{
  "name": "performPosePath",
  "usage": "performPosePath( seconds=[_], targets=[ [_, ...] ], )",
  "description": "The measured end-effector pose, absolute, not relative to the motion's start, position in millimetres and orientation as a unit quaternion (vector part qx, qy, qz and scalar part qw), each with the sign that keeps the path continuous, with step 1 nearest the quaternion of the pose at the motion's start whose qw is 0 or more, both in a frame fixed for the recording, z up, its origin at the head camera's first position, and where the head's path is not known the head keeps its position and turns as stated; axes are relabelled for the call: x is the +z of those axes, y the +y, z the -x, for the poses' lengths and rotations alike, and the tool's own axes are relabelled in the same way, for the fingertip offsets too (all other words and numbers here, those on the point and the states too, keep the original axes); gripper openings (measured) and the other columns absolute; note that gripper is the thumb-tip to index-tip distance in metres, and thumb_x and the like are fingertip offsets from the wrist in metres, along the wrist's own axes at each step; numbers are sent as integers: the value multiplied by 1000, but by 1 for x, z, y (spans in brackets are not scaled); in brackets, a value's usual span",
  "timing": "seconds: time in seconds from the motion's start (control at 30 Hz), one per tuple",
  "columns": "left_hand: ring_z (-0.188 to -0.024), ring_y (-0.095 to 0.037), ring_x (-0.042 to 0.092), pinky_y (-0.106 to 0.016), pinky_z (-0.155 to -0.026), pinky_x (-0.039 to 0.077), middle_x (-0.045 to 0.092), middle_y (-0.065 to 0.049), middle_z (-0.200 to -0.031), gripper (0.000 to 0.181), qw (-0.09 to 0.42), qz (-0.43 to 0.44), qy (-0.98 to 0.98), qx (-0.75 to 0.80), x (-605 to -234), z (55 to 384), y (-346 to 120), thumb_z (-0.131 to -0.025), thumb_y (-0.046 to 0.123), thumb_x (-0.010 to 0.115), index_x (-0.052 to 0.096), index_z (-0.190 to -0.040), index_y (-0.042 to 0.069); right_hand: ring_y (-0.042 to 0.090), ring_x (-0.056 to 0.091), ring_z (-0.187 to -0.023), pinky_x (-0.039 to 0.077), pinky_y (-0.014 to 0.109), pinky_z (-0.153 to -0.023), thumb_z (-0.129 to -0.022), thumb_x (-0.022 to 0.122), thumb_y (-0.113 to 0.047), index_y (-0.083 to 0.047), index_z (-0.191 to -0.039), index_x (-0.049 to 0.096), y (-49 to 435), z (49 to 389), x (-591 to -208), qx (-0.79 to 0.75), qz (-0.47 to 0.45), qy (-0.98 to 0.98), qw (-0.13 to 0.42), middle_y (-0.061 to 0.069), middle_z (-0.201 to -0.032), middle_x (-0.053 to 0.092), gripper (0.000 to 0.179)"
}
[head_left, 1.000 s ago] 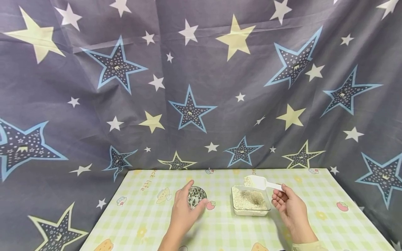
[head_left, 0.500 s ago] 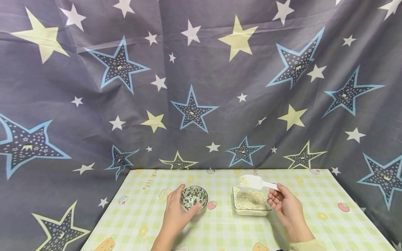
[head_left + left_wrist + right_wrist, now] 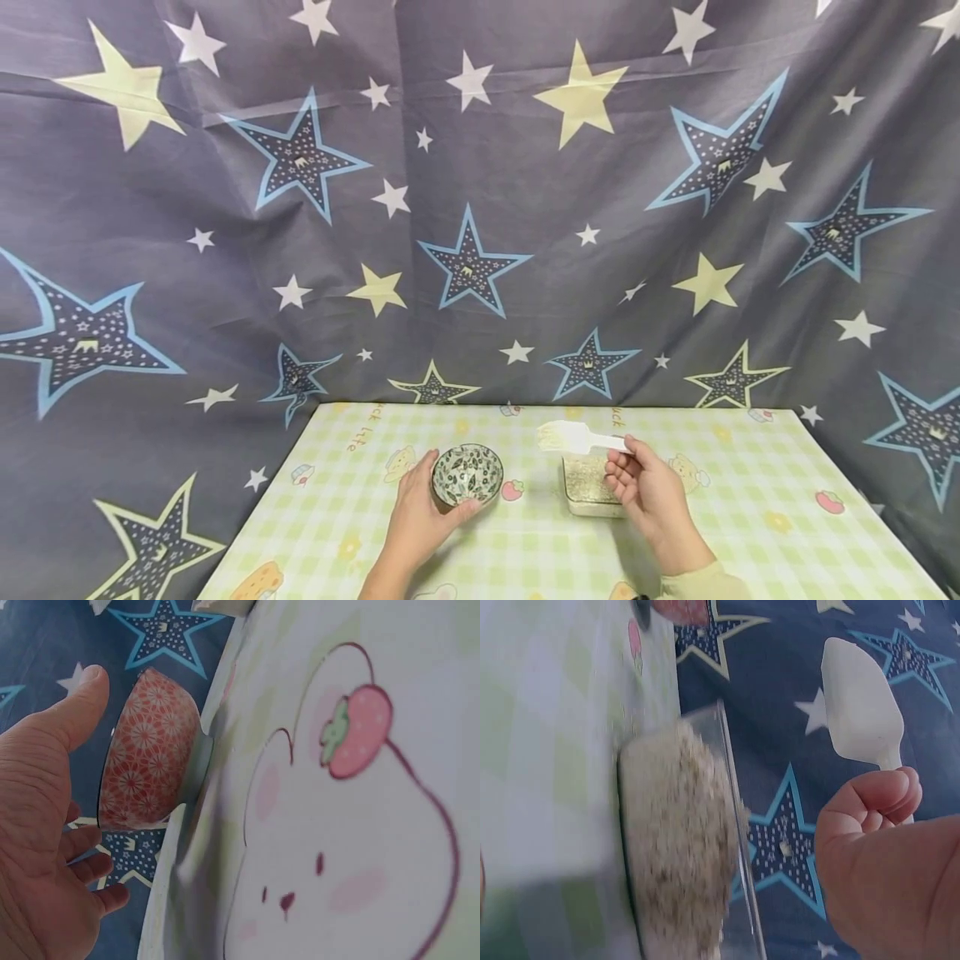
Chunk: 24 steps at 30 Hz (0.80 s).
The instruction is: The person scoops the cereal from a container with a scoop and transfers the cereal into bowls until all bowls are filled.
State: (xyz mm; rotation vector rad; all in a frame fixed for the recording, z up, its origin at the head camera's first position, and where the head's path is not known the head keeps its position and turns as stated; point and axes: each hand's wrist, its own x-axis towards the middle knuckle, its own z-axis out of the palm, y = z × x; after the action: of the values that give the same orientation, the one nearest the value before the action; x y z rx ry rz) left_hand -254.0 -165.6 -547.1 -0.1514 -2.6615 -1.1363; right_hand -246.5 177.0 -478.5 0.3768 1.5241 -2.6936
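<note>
A small patterned bowl [image 3: 467, 473], reddish with flower shapes outside, stands on the table. My left hand [image 3: 422, 510] is spread round its left and near side. The left wrist view shows a gap between the thumb [image 3: 84, 701] and the bowl's wall, while the other fingers lie close by the rim. My right hand [image 3: 651, 496] pinches the handle of a white scoop [image 3: 572, 437], which carries pale flakes. Beneath it is a clear rectangular container [image 3: 739, 825] of beige flakes [image 3: 676, 840], partly hidden by the right hand in the head view.
A green checked cloth [image 3: 540, 554] with cartoon prints covers the table. Behind it hangs a dark curtain [image 3: 510, 217] with stars, close along the table's back edge.
My right hand has carried the loaded scoop left, from above the container towards the bowl. My left hand has drawn back down and left, uncovering more of the bowl, which stays in place.
</note>
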Motion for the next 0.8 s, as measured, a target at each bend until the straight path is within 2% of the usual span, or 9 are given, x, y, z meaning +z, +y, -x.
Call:
performPosePath(
  seconds=[0.4,0.63,0.8],
  targets=[
    [-149,-45,45,-70,-119,43,52,-24,-160,111,100,47,-909,-402,-553,258,-163,-81,56,90,38,-164,4,9,62,-74,57,18,-65,-114,47,-24,-5,-116,55,127,252,-482,-840,-93,534,24,-1,-84,67,20],
    [-149,-44,47,-68,-119,43,52,-24,-159,110,94,43,-909,-404,-553,257,-162,-82,56,90,38,-164,3,12,62,-78,57,20,-65,-114,49,-26,4,-128,58,109,252,-490,-816,-76,573,22,0,-86,68,34],
    [-148,-45,47,-68,-119,43,52,-24,-159,109,89,41,-911,-401,-552,257,-162,-82,57,89,38,-164,6,11,64,-75,55,20,-63,-114,49,-22,9,-131,60,102,254,-495,-799,-64,598,9,0,-83,70,37]
  ],
)
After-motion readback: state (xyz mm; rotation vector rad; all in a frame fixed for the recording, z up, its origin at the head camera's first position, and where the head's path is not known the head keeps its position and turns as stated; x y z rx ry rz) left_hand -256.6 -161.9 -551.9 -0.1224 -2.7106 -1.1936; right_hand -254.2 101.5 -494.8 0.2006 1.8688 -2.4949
